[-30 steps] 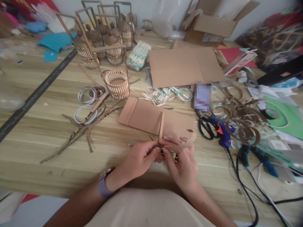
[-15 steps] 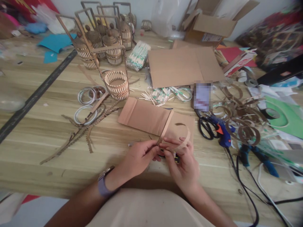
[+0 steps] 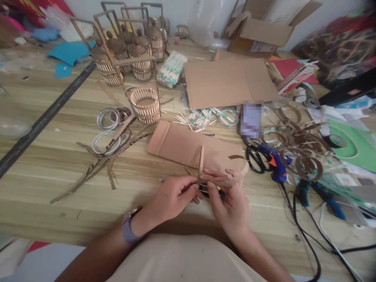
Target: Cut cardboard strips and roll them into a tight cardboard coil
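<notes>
Between my hands is a thin cardboard strip point(image 3: 201, 161), one part standing up and the other curling to the right. My left hand point(image 3: 179, 192) pinches it at the bend. My right hand point(image 3: 227, 196) grips the curled part between thumb and fingers. A black and yellow tool point(image 3: 210, 190) shows beneath the fingers; whether it is held or lies on the table, I cannot tell. Beyond the hands lies a flat cardboard piece point(image 3: 179, 145). An open basket point(image 3: 144, 105) of light sticks, with a tall handle, stands further back.
Lidded baskets point(image 3: 141, 64) stand at the back left. Tape rings point(image 3: 106, 141) and corrugated strips lie left. To the right are black-handled scissors point(image 3: 255, 160), a blue glue gun point(image 3: 277, 166) with its cable, pliers point(image 3: 329, 199) and curled strips. A cardboard sheet point(image 3: 220, 84) lies behind.
The strip's long part has swung from a slant to nearly upright, and its curled part has shifted right. My right hand has moved slightly right, showing more of the black and yellow tool.
</notes>
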Motion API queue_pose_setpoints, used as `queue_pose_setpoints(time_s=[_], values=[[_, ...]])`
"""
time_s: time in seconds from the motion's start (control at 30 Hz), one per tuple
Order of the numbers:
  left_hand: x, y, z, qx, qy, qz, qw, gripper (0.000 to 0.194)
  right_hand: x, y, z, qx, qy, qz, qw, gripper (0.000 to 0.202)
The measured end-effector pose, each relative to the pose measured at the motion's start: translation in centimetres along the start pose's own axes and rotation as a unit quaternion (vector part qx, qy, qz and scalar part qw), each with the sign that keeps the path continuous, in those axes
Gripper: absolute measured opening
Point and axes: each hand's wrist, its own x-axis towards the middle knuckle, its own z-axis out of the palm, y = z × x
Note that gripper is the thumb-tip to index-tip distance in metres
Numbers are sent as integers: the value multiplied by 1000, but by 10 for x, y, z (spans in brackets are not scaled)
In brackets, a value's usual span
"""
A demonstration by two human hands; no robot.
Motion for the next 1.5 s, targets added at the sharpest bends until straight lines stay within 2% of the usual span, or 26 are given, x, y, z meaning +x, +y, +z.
queue_pose_setpoints(time_s=[0.1,0.23,0.33,0.53,0.83,1.03,1.2,1.33,1.5], values=[[0,-1,0,-17,-5,-9,1000,24,0,0,0,12,23,27,999,10],[1,-1,0,-21,5,-4,1000,24,-1,-2,0,25,1,-33,999,15],[1,-1,-1,17,24,2,1000,28,-1,-3,2,17,-13,-55,998,13],[0,-3,-3,55,32,-1,998,33,2,-3,3,-1,-13,-57,998,11],[-1,-1,-5,97,34,44,994,31,4,-5,0,24,-24,-56,998,9],[0,-2,-5,48,35,40,997,31,5,-1,1,47,-38,-34,998,11],[0,-6,-1,-22,16,15,1000,38,5,0,3,73,-22,-8,997,13],[-1,-6,0,-25,13,12,1000,41,3,0,4,75,-19,1,997,15],[-2,-3,-1,12,11,24,1000,46,-3,2,8,119,12,54,991,16]])
